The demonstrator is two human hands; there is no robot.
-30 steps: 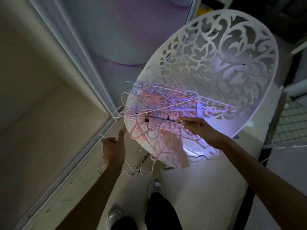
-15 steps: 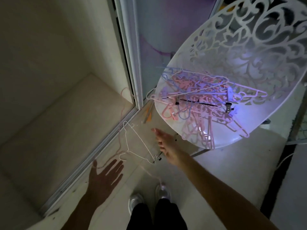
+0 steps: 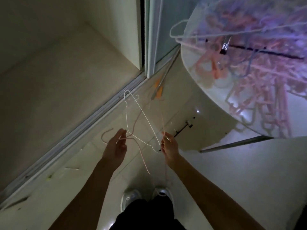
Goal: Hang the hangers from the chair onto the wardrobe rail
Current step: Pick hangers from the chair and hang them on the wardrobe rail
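Low over the pale floor (image 3: 224, 176), both hands met on thin wire hangers (image 3: 142, 113). Left hand (image 3: 115, 146): fingers loosely curled around a pinkish hook and neck of wire, thumb side toward the wardrobe track (image 3: 93, 117). Right hand (image 3: 169, 146): fingertips pinched on a wire strand at the lower corner of the white hanger's triangle, just beside a dark clip hanger (image 3: 181, 130) lying on the floor. Between the hands, crossed wires, hook end pointing at the track. Well apart, upper right: tangled pile of pink and blue hangers (image 3: 259, 63) on the white chair (image 3: 196, 60).
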